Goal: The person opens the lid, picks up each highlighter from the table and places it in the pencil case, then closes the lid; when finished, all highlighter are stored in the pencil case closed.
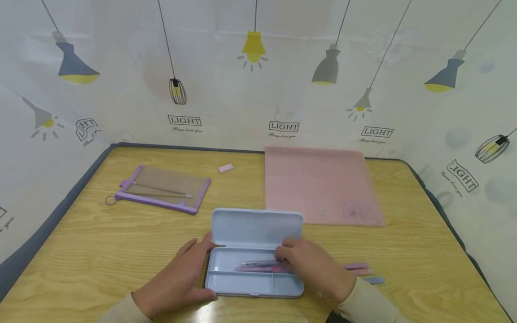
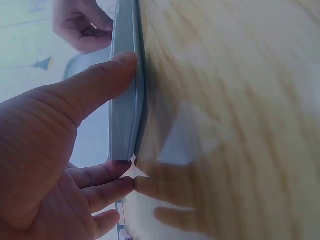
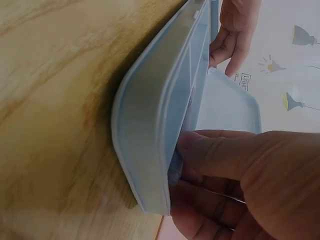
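Observation:
A light-blue pencil case (image 1: pixel 239 283) lies on the table with its lid (image 1: pixel 256 228) raised at the back. My left hand (image 1: pixel 179 273) rests on its left end, thumb (image 2: pixel 95 87) against the front wall and fingers (image 2: pixel 102 192) straight at the back corner. Several pens (image 1: pixel 258 269), pink and grey-purple, lie in the long rear compartment. My right hand (image 1: pixel 313 264) reaches in over their right ends. Its thumb (image 3: pixel 210 152) and fingers pinch a greyish pen (image 3: pixel 175 167) inside the wall. The far pen ends are hidden under this hand.
Beside my right forearm lie several pens (image 1: pixel 356 266) in purple, pink and blue. A pink folder (image 1: pixel 319 184) lies behind the case on the right. A purple-edged zip pouch (image 1: pixel 165 184) with thin sticks inside and a pink eraser (image 1: pixel 225 168) lie at the back left.

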Available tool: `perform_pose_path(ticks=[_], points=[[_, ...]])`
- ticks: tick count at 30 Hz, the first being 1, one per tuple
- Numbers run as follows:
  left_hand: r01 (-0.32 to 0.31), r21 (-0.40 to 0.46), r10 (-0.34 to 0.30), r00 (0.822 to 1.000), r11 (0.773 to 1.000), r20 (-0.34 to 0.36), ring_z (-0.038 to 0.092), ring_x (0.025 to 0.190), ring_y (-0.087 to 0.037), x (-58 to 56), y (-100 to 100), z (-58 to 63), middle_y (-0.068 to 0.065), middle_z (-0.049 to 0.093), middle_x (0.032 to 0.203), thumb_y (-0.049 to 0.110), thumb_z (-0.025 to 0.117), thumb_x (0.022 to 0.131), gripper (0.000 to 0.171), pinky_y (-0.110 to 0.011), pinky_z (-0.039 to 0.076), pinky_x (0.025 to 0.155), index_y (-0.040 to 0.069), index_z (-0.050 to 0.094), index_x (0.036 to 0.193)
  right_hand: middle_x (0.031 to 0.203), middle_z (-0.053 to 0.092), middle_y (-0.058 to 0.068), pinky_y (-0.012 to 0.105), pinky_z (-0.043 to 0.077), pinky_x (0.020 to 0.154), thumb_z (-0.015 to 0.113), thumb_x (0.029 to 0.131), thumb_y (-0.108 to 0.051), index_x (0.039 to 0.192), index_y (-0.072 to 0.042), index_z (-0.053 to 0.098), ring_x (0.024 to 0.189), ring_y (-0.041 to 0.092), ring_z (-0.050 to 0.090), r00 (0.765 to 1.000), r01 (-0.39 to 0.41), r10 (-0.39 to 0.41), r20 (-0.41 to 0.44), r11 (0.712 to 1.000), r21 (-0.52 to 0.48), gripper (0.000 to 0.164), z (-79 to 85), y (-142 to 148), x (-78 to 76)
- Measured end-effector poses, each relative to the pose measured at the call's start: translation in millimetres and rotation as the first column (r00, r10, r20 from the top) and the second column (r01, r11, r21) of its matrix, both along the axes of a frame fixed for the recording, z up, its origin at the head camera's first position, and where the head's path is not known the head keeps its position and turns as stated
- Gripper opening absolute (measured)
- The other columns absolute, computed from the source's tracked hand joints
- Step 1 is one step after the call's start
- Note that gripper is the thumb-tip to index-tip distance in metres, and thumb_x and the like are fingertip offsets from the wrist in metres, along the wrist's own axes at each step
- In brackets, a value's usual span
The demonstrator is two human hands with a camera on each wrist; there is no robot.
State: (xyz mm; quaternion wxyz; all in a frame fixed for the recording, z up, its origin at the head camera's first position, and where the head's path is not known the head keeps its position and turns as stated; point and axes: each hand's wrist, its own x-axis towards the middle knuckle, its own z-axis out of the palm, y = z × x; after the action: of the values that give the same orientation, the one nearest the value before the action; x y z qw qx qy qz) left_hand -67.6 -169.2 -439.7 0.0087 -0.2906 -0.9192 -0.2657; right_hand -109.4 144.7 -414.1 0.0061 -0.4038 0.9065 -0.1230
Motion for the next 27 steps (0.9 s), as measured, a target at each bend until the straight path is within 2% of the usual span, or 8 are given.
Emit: perform_pose_path(ticks=[7, 11, 15, 17, 21, 27], points=[[0.001, -0.012, -0.001, 1.000, 1.000, 0.003, 0.051, 0.129, -0.020, 0.2, 0.1, -0.9, -0.004, 0.056, 0.132, 0.036, 0.090, 0.062, 0.129, -0.052, 0.025, 0.116, -0.005, 0.010, 0.155, 0.074, 0.058, -0.010, 0.021, 0.048, 0.058, 0.075, 0.083, -0.015, 0.078, -0.018, 0.066, 0.065, 0.001, 0.048, 0.999, -0.024, 0.025, -0.036, 1.000, 0.010, 0.011, -2.5, -1.2, -0.7], [0.002, -0.007, -0.002, 1.000, 1.000, 0.006, 0.051, 0.129, -0.020, 0.1, 0.2, -0.7, -0.003, 0.056, 0.132, 0.036, 0.091, 0.062, 0.130, -0.053, 0.026, 0.116, -0.005, 0.010, 0.155, 0.073, 0.059, -0.010, 0.021, 0.048, 0.058, 0.075, 0.083, -0.014, 0.078, -0.019, 0.068, 0.064, 0.001, 0.049, 0.999, -0.032, 0.032, -0.040, 0.999, 0.004, 0.010, -1.4, -0.4, -0.7], [0.000, -0.001, 0.000, 1.000, 1.000, 0.005, 0.051, 0.129, -0.020, 0.1, 0.5, 0.2, -0.003, 0.056, 0.133, 0.035, 0.091, 0.061, 0.129, -0.055, 0.027, 0.116, -0.004, 0.011, 0.155, 0.082, 0.064, -0.008, 0.021, 0.051, 0.063, 0.073, 0.086, -0.012, 0.090, -0.018, 0.073, 0.072, 0.002, 0.056, 0.999, -0.020, 0.020, 0.035, 1.000, -0.021, 0.007, 6.0, 5.2, -0.4], [-0.001, 0.003, 0.001, 1.000, 1.000, 0.008, 0.051, 0.129, -0.020, 0.2, 0.7, 1.0, -0.002, 0.056, 0.133, 0.035, 0.091, 0.061, 0.129, -0.055, 0.027, 0.116, -0.003, 0.012, 0.155, 0.090, 0.068, -0.006, 0.021, 0.054, 0.067, 0.072, 0.088, -0.012, 0.099, -0.016, 0.074, 0.078, 0.002, 0.060, 0.997, -0.005, 0.009, 0.082, 0.999, -0.039, 0.012, 13.1, 11.1, -0.4], [-0.004, 0.017, 0.003, 1.000, 1.000, 0.016, 0.052, 0.128, -0.019, 0.3, 1.1, 2.1, -0.001, 0.056, 0.131, 0.033, 0.092, 0.060, 0.128, -0.055, 0.026, 0.116, -0.001, 0.013, 0.155, 0.101, 0.071, -0.003, 0.023, 0.057, 0.074, 0.071, 0.089, -0.013, 0.109, -0.013, 0.072, 0.086, 0.004, 0.064, 0.992, 0.026, -0.018, 0.121, 0.997, -0.068, 0.020, 28.1, 28.9, -0.7], [-0.014, 0.027, 0.014, 1.000, 1.000, 0.027, 0.051, 0.129, -0.018, -0.1, 1.4, 1.2, 0.000, 0.056, 0.132, 0.033, 0.091, 0.059, 0.126, -0.053, 0.025, 0.117, 0.000, 0.017, 0.155, 0.097, 0.069, -0.009, 0.028, 0.057, 0.075, 0.072, 0.088, -0.016, 0.116, -0.016, 0.069, 0.086, 0.002, 0.062, 0.980, 0.156, -0.152, 0.132, 0.988, -0.020, 0.028, 38.1, 65.8, -0.7]])
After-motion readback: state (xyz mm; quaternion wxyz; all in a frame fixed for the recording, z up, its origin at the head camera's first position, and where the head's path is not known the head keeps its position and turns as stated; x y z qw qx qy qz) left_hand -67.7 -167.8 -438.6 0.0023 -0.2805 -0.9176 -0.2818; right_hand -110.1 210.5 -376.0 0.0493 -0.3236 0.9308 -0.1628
